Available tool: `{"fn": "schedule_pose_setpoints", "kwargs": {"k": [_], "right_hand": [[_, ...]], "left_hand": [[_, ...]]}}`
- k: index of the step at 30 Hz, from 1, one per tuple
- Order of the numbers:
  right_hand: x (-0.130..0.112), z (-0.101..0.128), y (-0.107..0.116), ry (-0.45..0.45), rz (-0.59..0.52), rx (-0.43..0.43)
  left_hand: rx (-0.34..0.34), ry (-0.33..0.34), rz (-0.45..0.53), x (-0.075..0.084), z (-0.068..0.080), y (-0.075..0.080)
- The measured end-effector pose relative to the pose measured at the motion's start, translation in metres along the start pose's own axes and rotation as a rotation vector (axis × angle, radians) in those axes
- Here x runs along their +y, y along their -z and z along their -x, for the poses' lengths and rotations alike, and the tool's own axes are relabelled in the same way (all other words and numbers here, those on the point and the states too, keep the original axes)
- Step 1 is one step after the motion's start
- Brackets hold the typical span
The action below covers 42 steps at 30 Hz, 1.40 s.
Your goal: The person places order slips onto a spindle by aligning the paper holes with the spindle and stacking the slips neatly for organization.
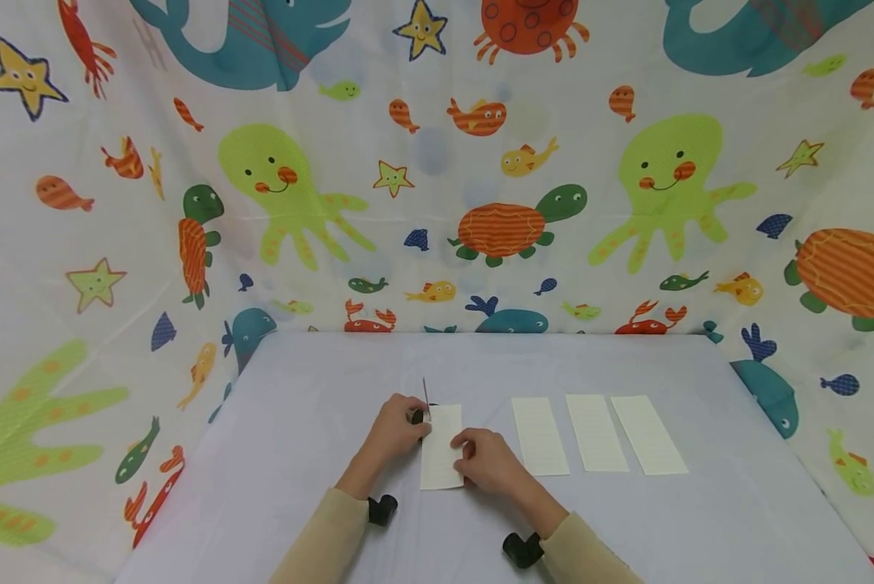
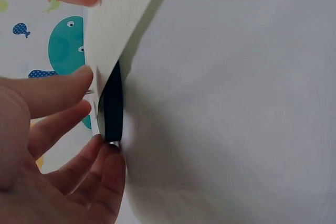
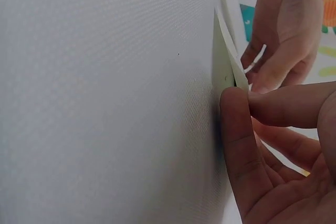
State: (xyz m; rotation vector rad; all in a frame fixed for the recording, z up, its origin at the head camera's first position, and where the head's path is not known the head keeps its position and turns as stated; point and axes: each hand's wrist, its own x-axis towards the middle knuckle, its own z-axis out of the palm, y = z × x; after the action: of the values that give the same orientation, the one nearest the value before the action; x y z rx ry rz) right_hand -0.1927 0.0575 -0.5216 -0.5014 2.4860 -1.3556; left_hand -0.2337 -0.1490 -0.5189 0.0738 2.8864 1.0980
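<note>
A cream rectangular slip of paper [image 1: 442, 446] lies on the table between both hands, in the front middle. My left hand [image 1: 402, 423] holds its upper left edge together with a pair of scissors [image 1: 427, 392], whose thin blade points away from me. In the left wrist view, a dark scissor handle [image 2: 113, 108] shows under the raised paper edge, with the left thumb on top; the rest is covered. My right hand [image 1: 486, 460] pinches the slip's right edge between thumb and fingers. The right wrist view shows the paper edge [image 3: 234, 59] slightly lifted.
Three similar cream slips lie in a row to the right: a near one [image 1: 540, 435], a middle one [image 1: 597, 432] and a far one [image 1: 648, 434]. The table [image 1: 298, 381] has a white cover. A curtain [image 1: 437, 162] with sea animals hangs behind and beside it.
</note>
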Motion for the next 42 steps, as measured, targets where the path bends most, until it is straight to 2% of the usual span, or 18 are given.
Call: {"fn": "schedule_pose_setpoints", "kwargs": {"k": [4,12,19,31,37,42], "right_hand": [[-0.001,0.001,0.003,0.007,-0.002,-0.014],[-0.001,0.007,0.011,0.023,0.026,-0.038],[0.0,0.016,0.021,0.044,0.104,-0.065],[0.002,0.037,0.053,0.134,0.212,-0.1],[0.007,0.042,0.071,0.139,0.266,-0.104],[0.012,0.045,0.086,0.132,0.344,-0.069]], "left_hand": [[-0.034,-0.018,-0.001,-0.002,-0.001,-0.002],[-0.03,-0.024,0.03,-0.003,0.001,-0.001],[-0.04,0.014,0.027,-0.002,0.002,-0.002],[-0.034,0.014,0.065,-0.001,0.006,-0.002],[-0.031,0.015,0.044,-0.002,0.005,-0.003],[-0.032,0.003,0.051,-0.002,0.004,-0.003]]}}
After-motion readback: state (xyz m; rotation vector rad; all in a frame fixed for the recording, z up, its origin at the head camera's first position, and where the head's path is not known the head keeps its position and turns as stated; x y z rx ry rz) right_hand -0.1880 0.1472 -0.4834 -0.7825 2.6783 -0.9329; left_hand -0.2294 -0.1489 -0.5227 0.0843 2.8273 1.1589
